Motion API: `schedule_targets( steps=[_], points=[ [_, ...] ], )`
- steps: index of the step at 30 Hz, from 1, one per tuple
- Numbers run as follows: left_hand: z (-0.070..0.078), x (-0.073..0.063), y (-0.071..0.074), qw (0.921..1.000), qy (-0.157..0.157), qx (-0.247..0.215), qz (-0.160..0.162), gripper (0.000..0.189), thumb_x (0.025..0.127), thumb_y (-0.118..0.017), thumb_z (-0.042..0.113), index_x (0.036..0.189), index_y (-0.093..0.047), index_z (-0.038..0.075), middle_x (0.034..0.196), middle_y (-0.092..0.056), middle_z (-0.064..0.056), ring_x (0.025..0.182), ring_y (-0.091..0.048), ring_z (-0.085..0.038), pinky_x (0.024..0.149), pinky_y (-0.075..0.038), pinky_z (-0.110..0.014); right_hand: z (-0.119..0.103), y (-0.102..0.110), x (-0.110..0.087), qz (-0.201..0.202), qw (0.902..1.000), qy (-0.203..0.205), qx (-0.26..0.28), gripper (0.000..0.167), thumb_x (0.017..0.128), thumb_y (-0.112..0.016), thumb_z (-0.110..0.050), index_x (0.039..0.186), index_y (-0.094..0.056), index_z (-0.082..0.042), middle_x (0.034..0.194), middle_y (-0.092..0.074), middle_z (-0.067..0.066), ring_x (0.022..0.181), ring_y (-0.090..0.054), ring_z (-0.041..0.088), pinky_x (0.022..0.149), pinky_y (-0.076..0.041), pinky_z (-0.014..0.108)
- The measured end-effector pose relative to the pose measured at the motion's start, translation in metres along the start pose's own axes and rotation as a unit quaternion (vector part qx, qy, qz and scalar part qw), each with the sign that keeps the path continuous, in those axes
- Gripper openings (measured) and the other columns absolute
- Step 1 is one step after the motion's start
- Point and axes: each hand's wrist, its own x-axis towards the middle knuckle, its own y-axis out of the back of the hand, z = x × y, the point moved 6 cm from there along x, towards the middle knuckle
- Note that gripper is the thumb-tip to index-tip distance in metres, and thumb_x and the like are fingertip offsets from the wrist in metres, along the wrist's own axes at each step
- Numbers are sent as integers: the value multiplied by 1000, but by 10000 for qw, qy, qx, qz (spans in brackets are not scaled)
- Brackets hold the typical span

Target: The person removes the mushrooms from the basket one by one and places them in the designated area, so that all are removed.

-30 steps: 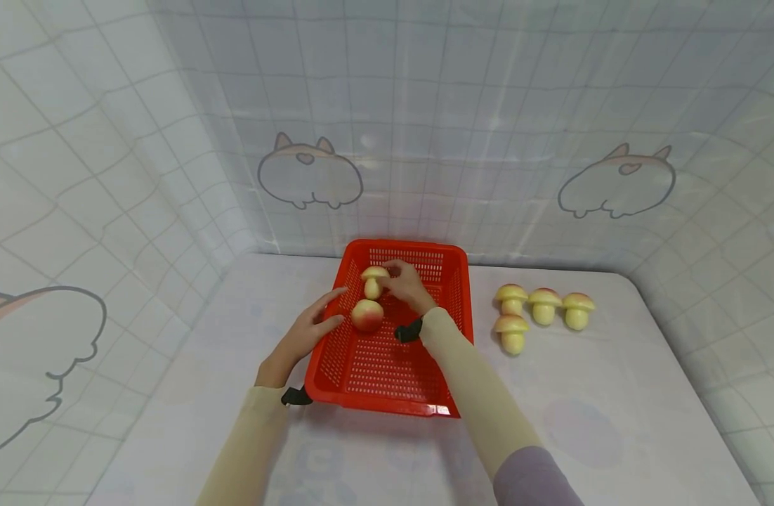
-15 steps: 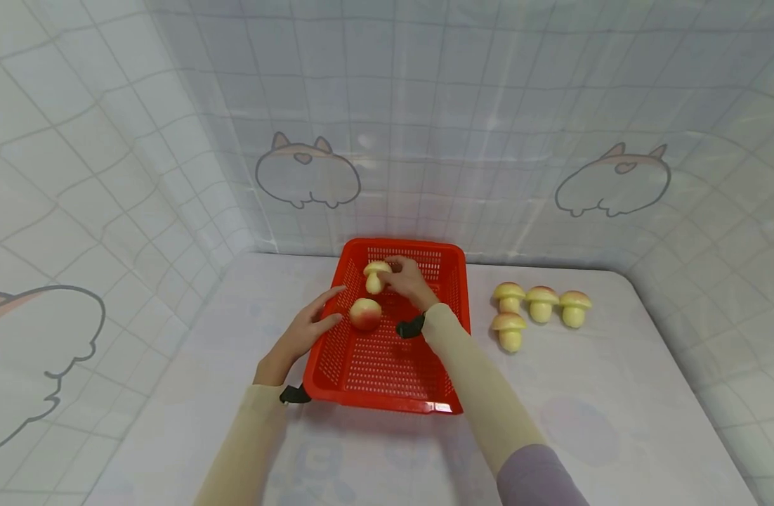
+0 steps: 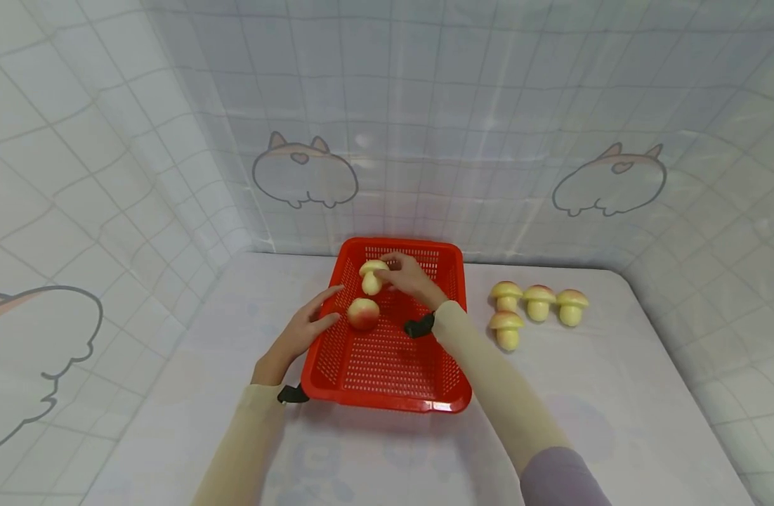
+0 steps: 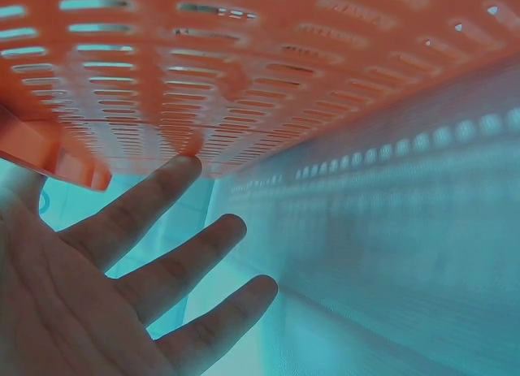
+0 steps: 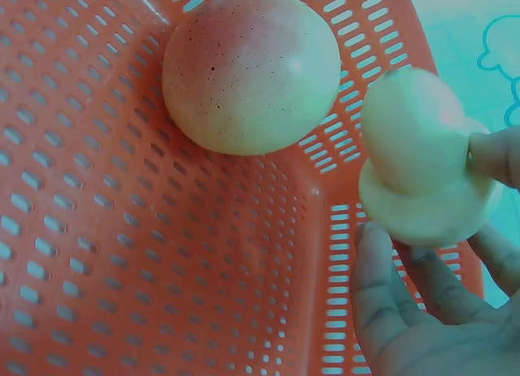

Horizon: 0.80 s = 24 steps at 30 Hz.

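A yellow toy mushroom (image 3: 371, 282) is in my right hand (image 3: 411, 275), inside the far left part of a red slotted basket (image 3: 387, 404). In the right wrist view, my thumb and fingers (image 5: 374, 266) grip the mushroom's pale cap, and its stem (image 5: 413, 120) points up in that picture. Just nearer than the mushroom, a round red-and-yellow fruit (image 3: 363, 314) lies on the basket floor. My left hand (image 3: 306, 325) is at the basket's left rim, its fingers spread and straight along the outside of the wall in the left wrist view.
To the right of the basket, several similar mushrooms (image 3: 539, 303) stand grouped on the white tabletop (image 3: 589, 393). A tiled-pattern sheet with cartoon animals (image 3: 307, 176) rises behind the table and along both sides.
The mushroom in my right hand has moved slightly farther from the fruit, toward the basket's far end. My right wrist has swung a little to the right. The left hand stays at the rim.
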Motion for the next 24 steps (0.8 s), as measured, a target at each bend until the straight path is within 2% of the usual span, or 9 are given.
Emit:
schedule_targets(
  steps=[10,17,24],
  points=[
    [-1,-2,0,10000,-7,36,54,57,106,-57,19,160,-38,23,148,-48,-29,109,-67,-40,84,-62,-43,-9,6,-16,-276,9992,266,-78,38,98,-70,-26,132,-62,-11,130,-63,11,112,-62,26,103,-53,55],
    [1,-1,0,9999,-82,-110,-7,58,106,-57,18,160,-37,21,150,-46,-30,108,-67,-41,83,-63,-41,-14,11,-27,-353,9976,523,-275,35,97,-72,-28,129,-65,-15,129,-63,5,116,-58,26,96,-57,47],
    [-1,-1,0,9999,-65,-131,-25,58,106,-57,19,160,-37,21,149,-47,-30,108,-68,-43,83,-63,-41,-19,18,-34,-384,9956,692,-505,35,97,-72,-31,129,-65,-18,129,-65,1,122,-56,24,101,-51,46]
  ],
)
